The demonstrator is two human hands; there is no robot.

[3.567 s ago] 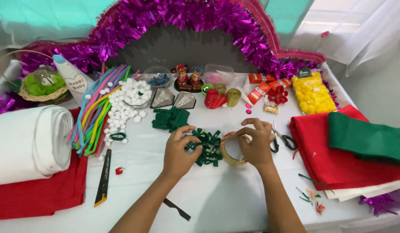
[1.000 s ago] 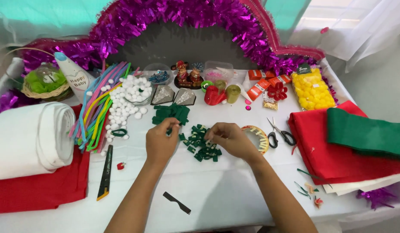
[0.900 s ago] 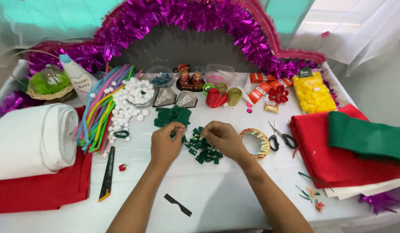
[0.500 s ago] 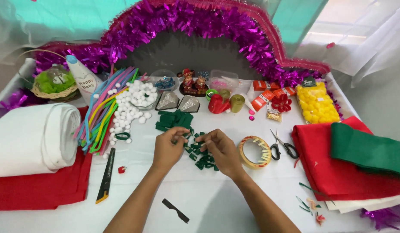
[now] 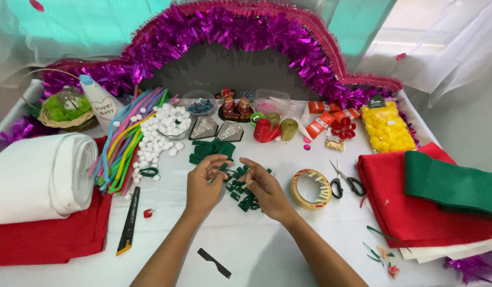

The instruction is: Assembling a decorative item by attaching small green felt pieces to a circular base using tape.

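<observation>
A few seconds ago my right hand [image 5: 264, 188] was on the tape ring [image 5: 310, 190]. Now the ring lies alone on the white table [image 5: 267, 244], just right of the pile of green felt pieces [image 5: 245, 187], and both hands have come together over that pile. So the ring is set aside for now and the small felt bits are what I am handling.

My left hand [image 5: 202, 185] sits at the left edge of the pile, fingers [image 5: 216, 162] curled inward with thumb and fingertips nearly closed. They seem to pinch a small green piece, though it is too small to be sure. Behind the pile, the stack of folded green felt strips [image 5: 211, 149] rests untouched.

My right hand lies across the pile's middle, its fingers stretched leftward and pinched towards the left hand's fingertips. I cannot tell whether it holds a piece. Right of the ring lie the scissors [image 5: 345, 178].
</observation>
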